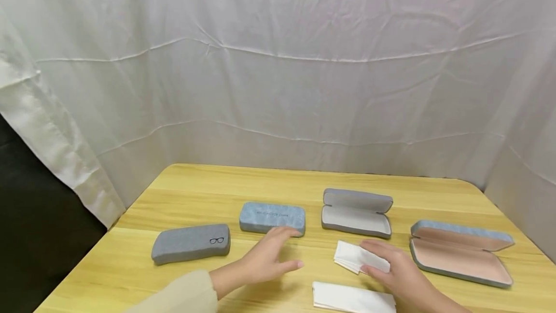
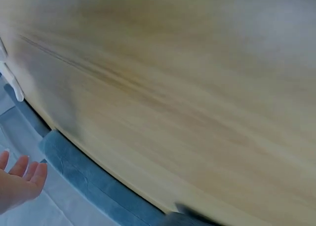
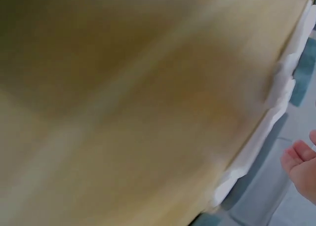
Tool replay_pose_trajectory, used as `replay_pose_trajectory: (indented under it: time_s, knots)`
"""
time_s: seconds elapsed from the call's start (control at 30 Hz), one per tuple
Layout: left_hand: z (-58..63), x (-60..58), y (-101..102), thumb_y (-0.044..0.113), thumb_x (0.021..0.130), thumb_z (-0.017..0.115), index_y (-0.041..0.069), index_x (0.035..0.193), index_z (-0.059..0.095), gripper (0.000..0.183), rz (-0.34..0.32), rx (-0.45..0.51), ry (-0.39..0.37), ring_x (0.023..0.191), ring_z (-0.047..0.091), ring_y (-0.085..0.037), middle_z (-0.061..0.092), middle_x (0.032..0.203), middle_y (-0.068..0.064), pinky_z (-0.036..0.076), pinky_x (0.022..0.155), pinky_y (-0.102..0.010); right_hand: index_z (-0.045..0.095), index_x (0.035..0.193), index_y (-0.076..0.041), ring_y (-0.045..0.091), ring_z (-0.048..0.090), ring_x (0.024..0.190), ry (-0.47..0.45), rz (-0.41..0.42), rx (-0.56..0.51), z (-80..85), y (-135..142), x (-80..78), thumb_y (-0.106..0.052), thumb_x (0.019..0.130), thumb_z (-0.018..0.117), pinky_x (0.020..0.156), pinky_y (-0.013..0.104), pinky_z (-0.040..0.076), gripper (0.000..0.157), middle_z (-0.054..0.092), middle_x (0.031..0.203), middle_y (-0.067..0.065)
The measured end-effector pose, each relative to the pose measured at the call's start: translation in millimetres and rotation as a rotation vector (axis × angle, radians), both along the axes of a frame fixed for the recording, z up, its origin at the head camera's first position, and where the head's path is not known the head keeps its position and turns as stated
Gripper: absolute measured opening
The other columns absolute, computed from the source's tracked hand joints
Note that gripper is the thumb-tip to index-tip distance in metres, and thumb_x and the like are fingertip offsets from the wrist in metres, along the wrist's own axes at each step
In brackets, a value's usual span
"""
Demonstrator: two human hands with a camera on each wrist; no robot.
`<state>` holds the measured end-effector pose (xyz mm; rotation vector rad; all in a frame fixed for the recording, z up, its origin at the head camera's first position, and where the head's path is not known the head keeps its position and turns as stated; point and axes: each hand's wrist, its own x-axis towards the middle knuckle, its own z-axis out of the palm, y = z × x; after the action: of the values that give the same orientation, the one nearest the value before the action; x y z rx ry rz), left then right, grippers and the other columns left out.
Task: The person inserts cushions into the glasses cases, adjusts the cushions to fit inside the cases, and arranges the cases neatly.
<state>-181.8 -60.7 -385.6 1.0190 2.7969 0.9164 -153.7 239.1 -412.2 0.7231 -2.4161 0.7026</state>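
My left hand [image 1: 267, 261] hovers with thumb and fingers apart, its fingertips overlapping the front edge of a closed light-blue glasses case [image 1: 272, 216]. In the left wrist view that hand [image 2: 22, 184] holds nothing, beside the blue case [image 2: 94, 181]. Over on the right, my right hand [image 1: 401, 274] is held above a folded white cloth [image 1: 347, 256], thumb and fingers spread. The right wrist view has its fingers [image 3: 296, 157] apart from the white cloths [image 3: 281, 95]. A second folded white cloth [image 1: 354, 297] lies nearer the front.
A closed grey glasses case [image 1: 191, 244] with a glasses print lies at left. Behind the cloths stands an open grey case [image 1: 356, 220]; an open blue case with pink lining [image 1: 462, 260] is at far right. White curtain [image 1: 278, 86] hangs behind the wooden table [image 1: 195, 182].
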Motion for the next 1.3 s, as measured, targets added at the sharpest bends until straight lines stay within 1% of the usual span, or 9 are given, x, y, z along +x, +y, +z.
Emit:
replay_pose_trajectory:
  time_s: [0.27,0.4,0.57,0.67,0.8,0.93,1.03,1.17,1.3]
  knots:
    - [-0.9,-7.7,29,0.041,0.087,0.061,0.009,0.135,0.045,0.06,-0.044,-0.043,0.021,0.129,0.042,-0.025,0.048,0.138,-0.007,0.038,0.105,-0.042,0.069,0.105,-0.006,0.002,0.061,0.098,-0.092,-0.102,0.001,-5.1,14,3.0,-0.012,0.068,0.08,0.071,0.023,0.055,0.039,0.07,0.103,0.006]
    - [-1.9,-10.6,39,0.042,0.087,0.061,0.009,0.134,0.045,0.059,-0.048,-0.043,0.021,0.128,0.044,-0.023,0.048,0.137,-0.005,0.039,0.105,-0.039,0.069,0.105,-0.006,0.012,0.063,0.096,-0.123,-0.146,0.03,-5.9,20,5.0,-0.015,0.068,0.08,0.072,0.028,0.055,0.039,0.069,0.104,0.006]
    - [-6.6,-14.8,51,0.04,0.088,0.061,0.008,0.133,0.046,0.058,-0.049,-0.033,-0.018,0.128,0.044,-0.024,0.049,0.137,-0.006,0.039,0.105,-0.038,0.065,0.112,-0.004,0.034,0.059,0.103,-0.309,-0.191,0.042,-2.0,27,7.3,-0.02,0.075,0.076,0.08,0.042,0.052,0.042,0.066,0.112,0.012]
    - [-10.7,-18.1,59,0.041,0.088,0.061,0.007,0.133,0.046,0.058,-0.051,-0.037,-0.047,0.128,0.044,-0.023,0.049,0.137,-0.007,0.039,0.105,-0.038,0.063,0.115,-0.002,0.04,0.056,0.107,-0.413,-0.209,0.047,-0.1,31,6.7,-0.021,0.077,0.074,0.086,0.05,0.048,0.044,0.063,0.115,0.018]
    - [-13.0,-22.1,69,0.041,0.088,0.06,0.008,0.133,0.047,0.057,-0.056,-0.057,-0.052,0.126,0.046,-0.021,0.05,0.135,-0.005,0.041,0.103,-0.034,0.061,0.117,0.001,0.043,0.055,0.108,-0.493,-0.224,0.067,-1.2,36,4.7,-0.022,0.078,0.073,0.088,0.054,0.045,0.047,0.062,0.115,0.023]
    - [-14.2,-28.3,78,0.034,0.088,0.063,0.008,0.129,0.051,0.05,-0.081,-0.07,0.006,0.122,0.05,-0.018,0.054,0.131,-0.003,0.042,0.102,-0.03,0.06,0.117,0.003,0.042,0.056,0.108,-0.503,-0.216,0.094,-1.6,39,1.7,-0.021,0.078,0.073,0.089,0.054,0.045,0.048,0.062,0.115,0.022]
    - [-16.6,-34.5,86,0.028,0.088,0.064,0.008,0.126,0.055,0.045,-0.102,-0.081,0.049,0.118,0.053,-0.016,0.058,0.127,-0.003,0.043,0.099,-0.025,0.06,0.116,0.004,0.04,0.057,0.105,-0.465,-0.196,0.123,-1.1,40,-0.6,-0.02,0.077,0.073,0.087,0.052,0.047,0.047,0.064,0.112,0.021]
    - [-18.1,-40.4,96,0.028,0.087,0.065,0.008,0.121,0.059,0.04,-0.109,-0.111,0.055,0.112,0.056,-0.012,0.062,0.12,0.0,0.045,0.094,-0.02,0.061,0.117,0.001,0.03,0.061,0.096,-0.435,-0.197,0.178,0.3,41,-3.5,-0.019,0.076,0.075,0.078,0.041,0.052,0.048,0.065,0.105,0.012]
    - [-18.7,-44.5,105,0.027,0.086,0.066,0.01,0.116,0.063,0.035,-0.116,-0.134,0.049,0.104,0.059,-0.007,0.065,0.114,0.002,0.046,0.088,-0.016,0.06,0.118,0.001,0.019,0.06,0.088,-0.46,-0.213,0.209,2.4,41,-6.2,-0.017,0.075,0.075,0.069,0.03,0.05,0.049,0.063,0.1,0.006]
